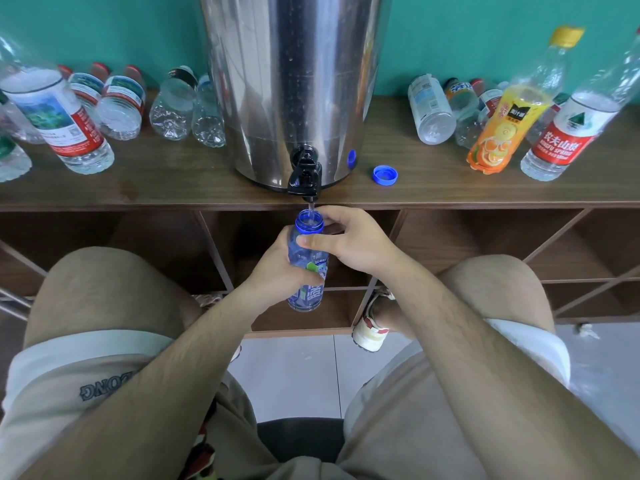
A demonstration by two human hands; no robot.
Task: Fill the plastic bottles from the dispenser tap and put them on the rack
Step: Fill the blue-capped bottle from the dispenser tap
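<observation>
Left of the dispenser [294, 81], on the brown rack top [173, 181], clear bottles [173, 105] lie on their sides with their bases toward you; they look empty. Right of the dispenser, near its base, a loose blue cap [385, 175] lies open side up. Farther right come more lying bottles, then an upright orange juice bottle [502, 133] and a red-labelled water bottle [561, 140] that shows a water line near its shoulder.

You hold the blue bottle [306, 258] in front of the dispenser, below the rack top's front edge, its open mouth right under the black tap [304, 174]. A thin stream runs from the spout into the mouth. How full the bottle is, you cannot tell through the tinted plastic.

Your left hand [277, 271] wraps round the bottle's body over the label. Your right hand [349, 244] curls round the neck, thumb across the shoulder. The bottle is translucent blue, uncapped and nearly upright, with a blue, white and green label.
</observation>
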